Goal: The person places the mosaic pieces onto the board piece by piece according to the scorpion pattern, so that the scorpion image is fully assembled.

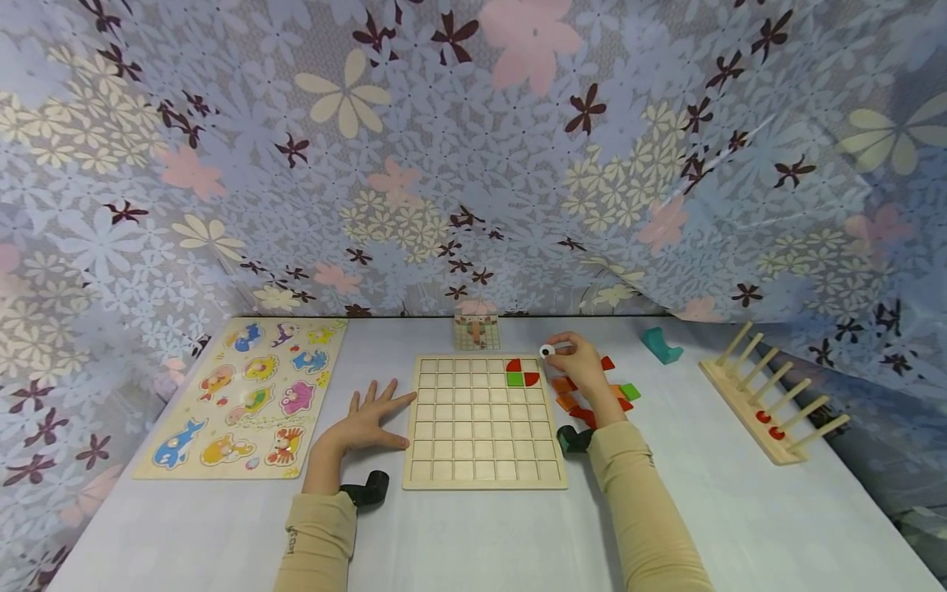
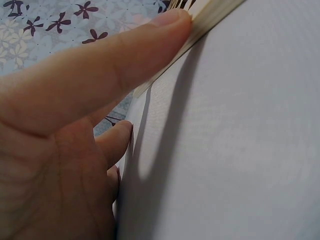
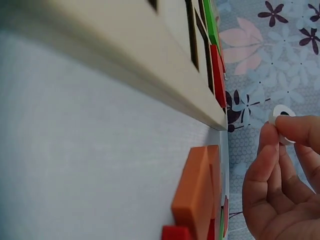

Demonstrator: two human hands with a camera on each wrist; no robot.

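A pale wooden grid board (image 1: 464, 427) lies in front of me. Two red quarter-round pieces (image 1: 532, 379) and a green square (image 1: 515, 379) sit in its cells near the far right corner. My left hand (image 1: 364, 423) is spread beside the board's left side, its thumb (image 2: 172, 30) at the wooden edge. Between thumb and fingers, my right hand (image 1: 580, 366) pinches a small white disc (image 1: 547, 351) with a black dot, just off the far right corner. That disc (image 3: 281, 111) appears raised above the table in the right wrist view.
Loose orange, red and green pieces (image 1: 567, 402) lie right of the board, partly under the right hand. A small picture card (image 1: 477, 333) is behind it. A sea-animal puzzle (image 1: 237, 395) lies left; a teal arch block (image 1: 661, 345) and peg rack (image 1: 747, 411) stand right.
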